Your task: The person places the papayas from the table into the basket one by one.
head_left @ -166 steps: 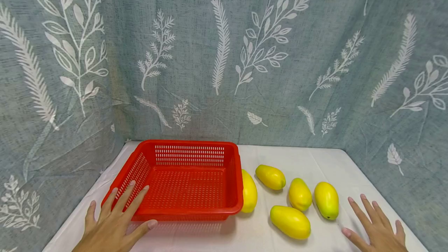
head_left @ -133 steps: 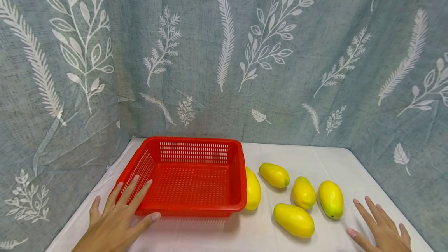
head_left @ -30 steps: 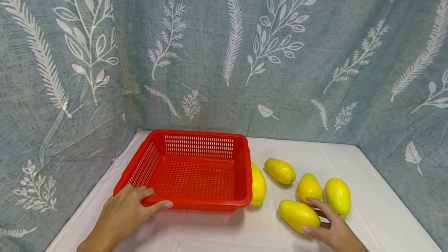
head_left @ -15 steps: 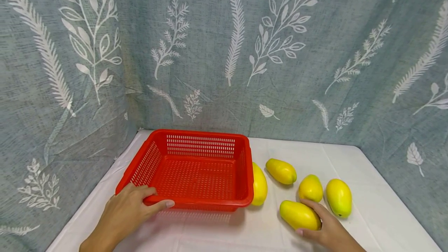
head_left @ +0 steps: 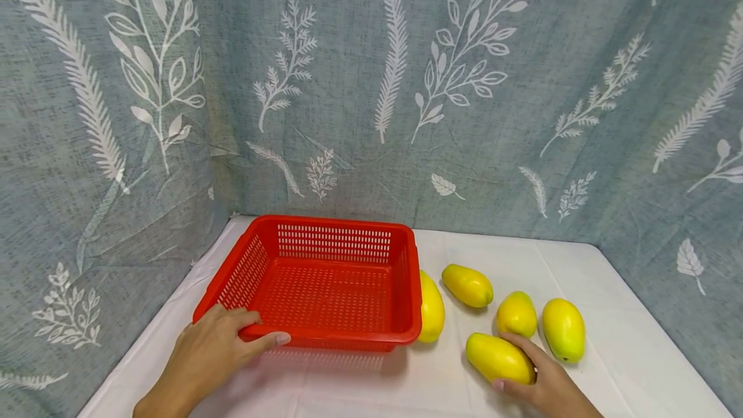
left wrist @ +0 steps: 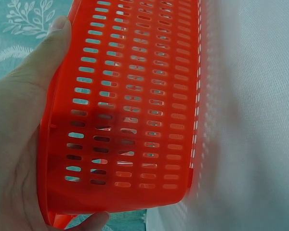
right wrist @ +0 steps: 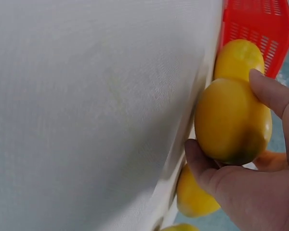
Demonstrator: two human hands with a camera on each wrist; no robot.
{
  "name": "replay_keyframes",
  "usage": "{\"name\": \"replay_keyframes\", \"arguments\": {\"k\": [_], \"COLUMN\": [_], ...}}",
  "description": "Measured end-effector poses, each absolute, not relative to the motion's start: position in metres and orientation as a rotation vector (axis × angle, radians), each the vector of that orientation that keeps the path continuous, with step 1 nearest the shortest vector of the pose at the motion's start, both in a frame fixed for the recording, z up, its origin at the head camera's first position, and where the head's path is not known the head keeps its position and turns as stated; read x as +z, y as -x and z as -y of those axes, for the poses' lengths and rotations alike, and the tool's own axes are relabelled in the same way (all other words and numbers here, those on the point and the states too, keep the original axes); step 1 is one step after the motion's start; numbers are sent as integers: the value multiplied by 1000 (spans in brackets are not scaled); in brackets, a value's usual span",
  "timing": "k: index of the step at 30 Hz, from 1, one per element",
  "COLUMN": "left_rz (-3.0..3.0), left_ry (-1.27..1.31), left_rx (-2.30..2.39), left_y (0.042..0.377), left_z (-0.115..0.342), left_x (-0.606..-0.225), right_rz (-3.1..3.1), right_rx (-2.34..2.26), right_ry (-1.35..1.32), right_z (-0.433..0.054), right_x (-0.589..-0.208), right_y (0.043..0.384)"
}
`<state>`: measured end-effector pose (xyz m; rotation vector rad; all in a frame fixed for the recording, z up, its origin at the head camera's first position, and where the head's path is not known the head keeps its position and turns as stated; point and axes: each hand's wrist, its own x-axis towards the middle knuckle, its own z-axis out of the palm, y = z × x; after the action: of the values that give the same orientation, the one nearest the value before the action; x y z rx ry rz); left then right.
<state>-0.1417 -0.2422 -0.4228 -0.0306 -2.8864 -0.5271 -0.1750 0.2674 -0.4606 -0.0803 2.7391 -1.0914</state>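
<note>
A red slotted plastic basket sits on the left half of the white-covered table with nothing in it. My left hand grips its near rim at the left corner; the left wrist view shows the thumb over the rim, beside the slotted wall. On the right, my right hand holds the nearest yellow mango, thumb on the near side and fingers around the far side. In the right wrist view that mango is between thumb and fingers, low over the cloth. Part of its far side is hidden.
Several other mangoes lie close by: one against the basket's right side, one farther back, one just behind the held mango and a green-tipped one to the right. A blue-green leaf-patterned curtain encloses the table.
Both hands were spread open earlier. The left has since closed on the basket rim; the right has moved left and closed around the nearest mango. In the last half second almost nothing moved.
</note>
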Motion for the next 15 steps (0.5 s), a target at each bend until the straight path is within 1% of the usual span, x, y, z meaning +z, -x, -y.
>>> {"name": "replay_keyframes", "arguments": {"k": [6,15], "left_rz": [2892,2871], "left_ry": [27,47], "left_rx": [-533,-530], "left_y": [142,142], "left_z": [241,241], "left_x": [-422,-422], "right_rz": [-2740,-2782], "right_rx": [-1117,-1125], "right_ry": [92,103], "right_z": [-269,-271], "right_x": [-454,-431], "right_y": [169,161]}}
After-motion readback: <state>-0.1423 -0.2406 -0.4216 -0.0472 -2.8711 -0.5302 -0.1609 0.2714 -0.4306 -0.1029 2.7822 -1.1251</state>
